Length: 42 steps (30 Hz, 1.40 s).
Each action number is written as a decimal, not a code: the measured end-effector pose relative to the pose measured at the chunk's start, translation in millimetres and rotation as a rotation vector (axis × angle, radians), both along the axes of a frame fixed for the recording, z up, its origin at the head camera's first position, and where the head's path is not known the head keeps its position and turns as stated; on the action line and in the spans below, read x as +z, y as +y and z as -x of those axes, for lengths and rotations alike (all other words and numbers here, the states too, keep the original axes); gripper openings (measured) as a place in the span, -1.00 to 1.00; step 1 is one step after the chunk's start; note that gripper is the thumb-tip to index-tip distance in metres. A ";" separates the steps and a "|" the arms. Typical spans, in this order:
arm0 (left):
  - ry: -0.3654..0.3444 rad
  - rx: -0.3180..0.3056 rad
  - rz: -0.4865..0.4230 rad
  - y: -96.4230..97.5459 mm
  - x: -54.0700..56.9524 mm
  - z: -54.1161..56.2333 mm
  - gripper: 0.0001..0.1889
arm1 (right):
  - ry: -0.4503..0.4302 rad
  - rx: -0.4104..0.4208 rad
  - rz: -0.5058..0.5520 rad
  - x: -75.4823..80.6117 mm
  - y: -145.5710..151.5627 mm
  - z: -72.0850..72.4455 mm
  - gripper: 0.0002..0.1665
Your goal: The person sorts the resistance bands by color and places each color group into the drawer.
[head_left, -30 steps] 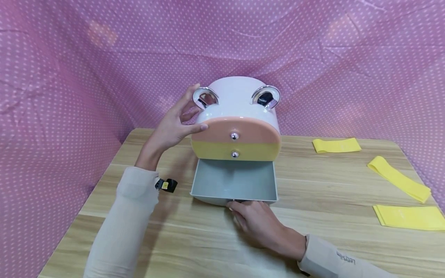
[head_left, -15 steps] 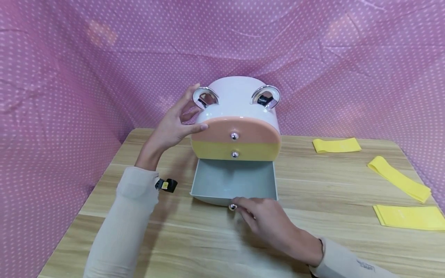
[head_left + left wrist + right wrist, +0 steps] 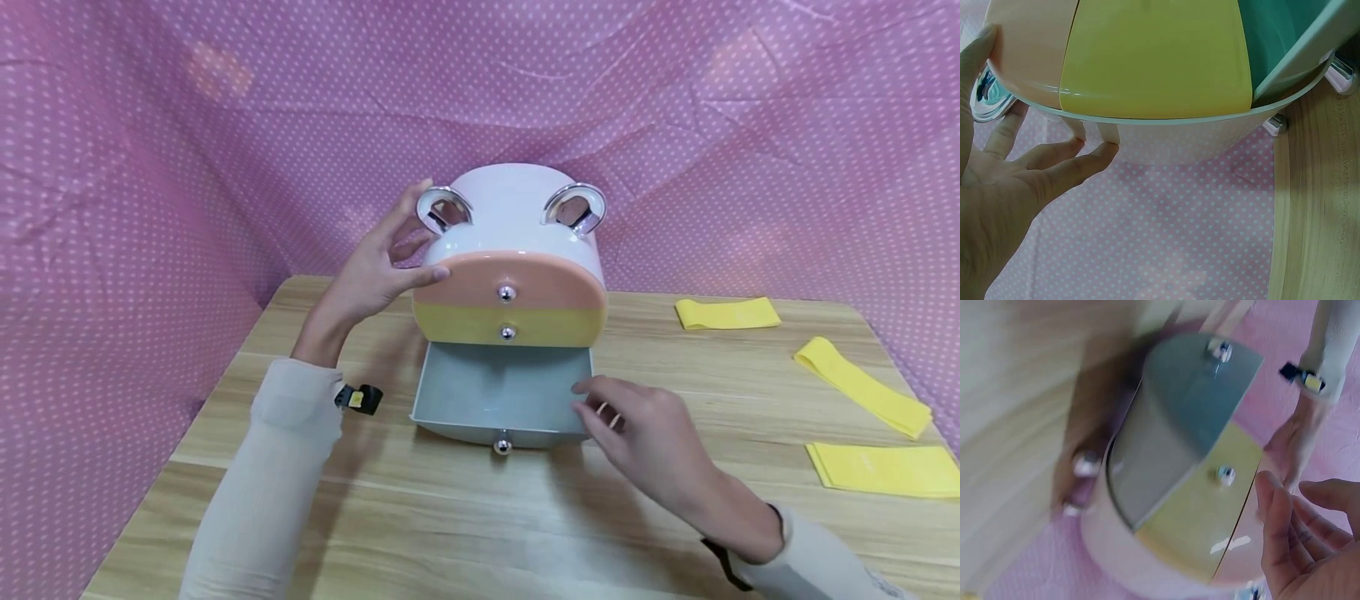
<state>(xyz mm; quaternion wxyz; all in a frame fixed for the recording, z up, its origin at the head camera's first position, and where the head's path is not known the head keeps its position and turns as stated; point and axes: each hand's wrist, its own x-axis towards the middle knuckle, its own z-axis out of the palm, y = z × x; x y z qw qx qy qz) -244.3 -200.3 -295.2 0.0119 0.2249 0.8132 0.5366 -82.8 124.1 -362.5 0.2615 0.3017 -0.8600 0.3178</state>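
A small white drawer box [image 3: 511, 212] with two shiny round ears stands on the table. Its peach top drawer [image 3: 480, 279] and yellow middle drawer [image 3: 465, 323] are closed. The grey-green bottom drawer [image 3: 502, 392] is pulled out, with nothing seen inside and a silver ball knob [image 3: 503, 443] on its front. My left hand [image 3: 372, 271] holds the box's left side, thumb on the front edge and fingertips against the side wall [image 3: 1172, 140]. My right hand [image 3: 656, 437] hovers by the bottom drawer's right front corner, fingers loosely bent, holding nothing.
Three folded yellow bands lie on the right of the table: a far one [image 3: 727, 314], a slanted middle one [image 3: 862, 387] and a near one [image 3: 885, 469]. A pink dotted cloth [image 3: 480, 83] hangs behind and around the wooden table [image 3: 420, 517].
My right hand has let go of the bottom drawer's knob and moved right and up to the drawer's corner. The drawer stays out; my left hand has not moved.
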 end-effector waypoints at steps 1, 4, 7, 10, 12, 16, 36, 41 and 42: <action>-0.001 0.000 0.001 0.0 0.1 0.1 0.10 | -0.001 -0.018 -0.004 1.5 4.8 2.6 -0.74; 0.002 0.002 0.009 -0.1 0.4 0.3 0.10 | 0.013 -0.075 -0.020 5.6 19.9 12.9 -0.76; 0.008 0.004 0.014 0.3 1.0 0.0 0.10 | 0.016 -0.145 -0.048 7.5 38.3 28.3 -0.81; 0.014 0.009 0.021 0.4 1.1 0.0 0.09 | -0.012 -0.223 -0.072 5.3 58.8 47.9 -0.85; 0.012 0.009 0.018 0.4 0.7 0.3 0.09 | -0.054 -0.266 -0.090 1.9 72.4 62.2 -0.86; 0.009 0.009 0.012 0.7 0.0 1.1 0.09 | -0.165 -0.304 -0.117 -7.1 97.0 90.6 -0.82; 0.014 0.001 -0.001 1.4 0.1 1.6 0.09 | -0.576 -0.342 -0.270 -56.2 168.4 172.2 -0.58; 0.003 0.011 -0.004 1.0 -0.8 0.0 0.10 | -0.582 -0.323 -0.271 -64.9 172.3 181.6 -0.63; -0.001 0.011 -0.005 1.0 -1.0 -0.3 0.10 | -0.586 -0.322 -0.270 -66.7 172.6 182.8 -0.63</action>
